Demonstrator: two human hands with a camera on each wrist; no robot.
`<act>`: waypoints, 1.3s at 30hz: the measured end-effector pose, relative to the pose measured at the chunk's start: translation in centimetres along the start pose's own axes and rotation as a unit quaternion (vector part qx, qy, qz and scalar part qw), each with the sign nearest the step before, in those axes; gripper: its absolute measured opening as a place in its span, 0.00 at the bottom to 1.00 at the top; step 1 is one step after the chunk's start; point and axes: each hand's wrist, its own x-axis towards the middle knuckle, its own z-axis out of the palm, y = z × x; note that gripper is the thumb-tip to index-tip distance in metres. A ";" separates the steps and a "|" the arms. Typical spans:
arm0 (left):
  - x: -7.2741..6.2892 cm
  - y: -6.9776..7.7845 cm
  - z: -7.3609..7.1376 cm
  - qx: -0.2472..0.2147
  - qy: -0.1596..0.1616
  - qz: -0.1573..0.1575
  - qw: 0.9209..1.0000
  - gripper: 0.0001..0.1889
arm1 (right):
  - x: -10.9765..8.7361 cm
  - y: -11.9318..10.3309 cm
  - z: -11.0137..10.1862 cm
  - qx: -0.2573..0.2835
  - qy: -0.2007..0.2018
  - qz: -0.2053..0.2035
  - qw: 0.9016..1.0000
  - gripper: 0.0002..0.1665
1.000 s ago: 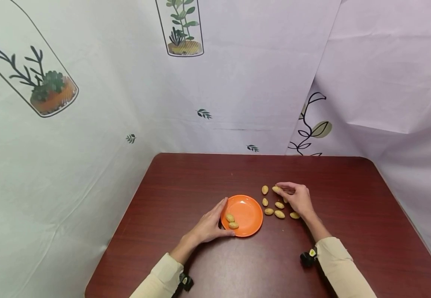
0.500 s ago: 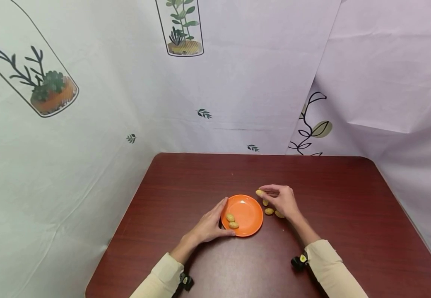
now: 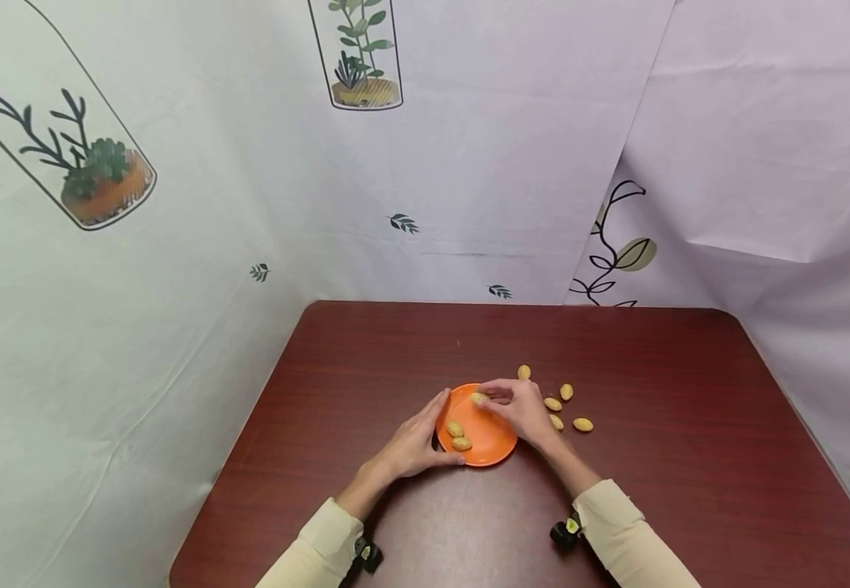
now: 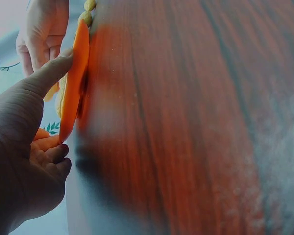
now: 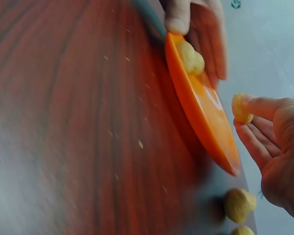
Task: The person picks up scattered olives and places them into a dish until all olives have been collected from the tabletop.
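Note:
In the head view my left hand [image 3: 413,441] holds the orange plate [image 3: 487,445] by its left side. Its thumb lies at the near rim, and the fingers reach round the far left. Two tan oval nuts [image 3: 461,443] lie together on the plate's left part. Over the far part of the plate, my right hand [image 3: 523,408] pinches another nut [image 3: 479,398] between thumb and fingers. The right wrist view shows this pinched nut [image 5: 242,107] held just above the plate [image 5: 201,115], apart from its surface.
Several loose nuts [image 3: 582,425] lie on the dark red-brown table [image 3: 652,490] to the right of the plate, some partly hidden by my right hand. White fabric [image 3: 498,180] with printed plants hangs behind and beside the table.
My right hand has carried the pinched nut left from the loose nuts to over the plate. The left hand and the plate have stayed in place.

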 end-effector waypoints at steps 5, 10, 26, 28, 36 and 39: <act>0.1 0.0 0.0 0.002 0.002 0.002 1.000 0.64 | -0.1 0.0 1.3 -0.008 -0.005 -0.012 1.000 0.12; 0.1 0.0 0.0 -0.001 0.004 0.005 1.000 0.63 | -0.2 0.1 2.5 0.013 -0.012 -0.016 1.000 0.12; 0.1 0.0 0.0 0.004 0.006 0.009 1.000 0.63 | -0.6 -0.5 4.3 -0.001 -0.004 0.002 1.000 0.13; 0.1 -0.1 0.1 0.005 0.005 0.008 1.000 0.63 | -0.6 -0.5 4.5 -0.008 -0.003 0.002 1.000 0.13; 0.0 -0.2 0.1 0.004 0.005 0.008 1.000 0.63 | -0.9 -0.4 4.7 -0.016 -0.007 0.000 1.000 0.14; 0.0 -0.2 0.1 0.004 0.007 0.009 1.000 0.63 | -0.9 -0.4 4.5 -0.019 -0.022 -0.003 1.000 0.15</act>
